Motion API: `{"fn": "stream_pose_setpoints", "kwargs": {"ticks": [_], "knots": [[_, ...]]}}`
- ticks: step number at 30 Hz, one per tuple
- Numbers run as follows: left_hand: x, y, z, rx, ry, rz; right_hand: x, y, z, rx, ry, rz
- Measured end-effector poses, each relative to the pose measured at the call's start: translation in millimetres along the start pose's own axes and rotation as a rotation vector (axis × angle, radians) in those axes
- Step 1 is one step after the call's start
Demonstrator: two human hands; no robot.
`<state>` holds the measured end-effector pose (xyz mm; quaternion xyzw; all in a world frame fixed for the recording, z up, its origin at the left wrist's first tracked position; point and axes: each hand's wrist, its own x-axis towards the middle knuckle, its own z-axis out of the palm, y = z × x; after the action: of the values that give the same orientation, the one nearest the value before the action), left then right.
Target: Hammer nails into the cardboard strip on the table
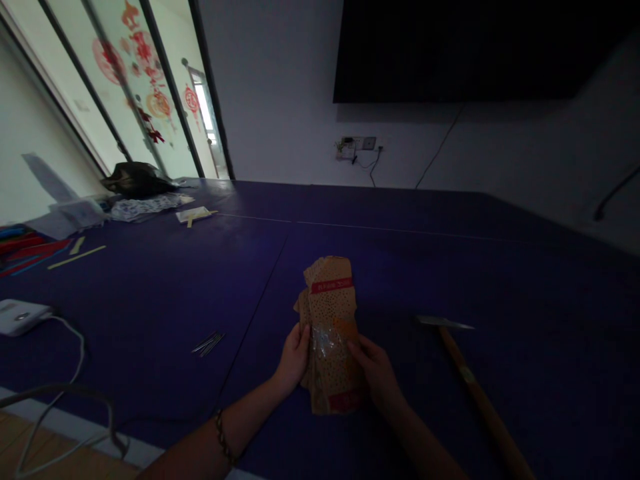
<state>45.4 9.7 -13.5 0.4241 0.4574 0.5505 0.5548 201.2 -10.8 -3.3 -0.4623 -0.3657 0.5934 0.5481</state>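
Observation:
A stack of brown cardboard pieces (pixel 334 313), speckled with dark dots and crossed by a red printed band, is held upright between my hands. A shiny patch, perhaps clear tape, shows on its front piece. My left hand (pixel 294 357) grips the stack's left edge, thumb on top. On the opposite edge, my right hand (pixel 377 373) has its thumb and fingers closed on the cardboard. To the right lies a hammer (pixel 467 377) with a narrow metal head and a long wooden handle. Several nails (pixel 209 343) lie in a small bunch to the left.
A purple surface (pixel 400 267) spreads around my hands. Red and blue strips (pixel 35 253), yellow strips (pixel 77 257), plastic bags (pixel 140 207) and a black bag (pixel 136 179) lie at left. Nearer is a white device (pixel 23 317) with a cable. A television (pixel 465 53) hangs ahead.

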Motion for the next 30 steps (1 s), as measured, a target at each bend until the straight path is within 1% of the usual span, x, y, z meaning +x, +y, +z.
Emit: {"fn": "stream_pose_setpoints", "kwargs": {"ticks": [3, 8, 13, 15, 19, 21, 24, 26, 28, 30], "knots": [[0, 0, 1.0, -0.027, -0.029, -0.023, -2, -2, 2, -0.013, 0.031, -0.013], [-1, -6, 3.0, -0.171, -0.107, -0.097, -2, -4, 2, 0.043, 0.041, -0.015], [-4, -6, 3.8, -0.224, -0.165, -0.118, -2, -4, 2, 0.124, -0.005, 0.009], [-4, -4, 4.5, -0.220, -0.148, -0.112, -2, -3, 2, 0.117, -0.013, 0.015], [-5, -1, 5.7, -0.220, -0.081, -0.107, -2, -3, 2, 0.069, 0.016, 0.011], [-5, -1, 5.8, -0.225, -0.058, -0.107, -2, -3, 3, 0.040, 0.030, -0.004], [-5, -1, 5.9, -0.243, -0.027, -0.114, -3, -4, 3, 0.016, 0.018, -0.040], [-4, 1, 6.3, -0.266, -0.028, -0.127, -4, -4, 2, 0.059, 0.036, -0.041], [-4, 2, 6.7, -0.290, -0.044, -0.138, -5, -5, 1, 0.141, 0.070, 0.003], [-4, 3, 6.6, -0.292, -0.055, -0.139, -5, -5, 1, 0.217, 0.038, 0.064]]}}
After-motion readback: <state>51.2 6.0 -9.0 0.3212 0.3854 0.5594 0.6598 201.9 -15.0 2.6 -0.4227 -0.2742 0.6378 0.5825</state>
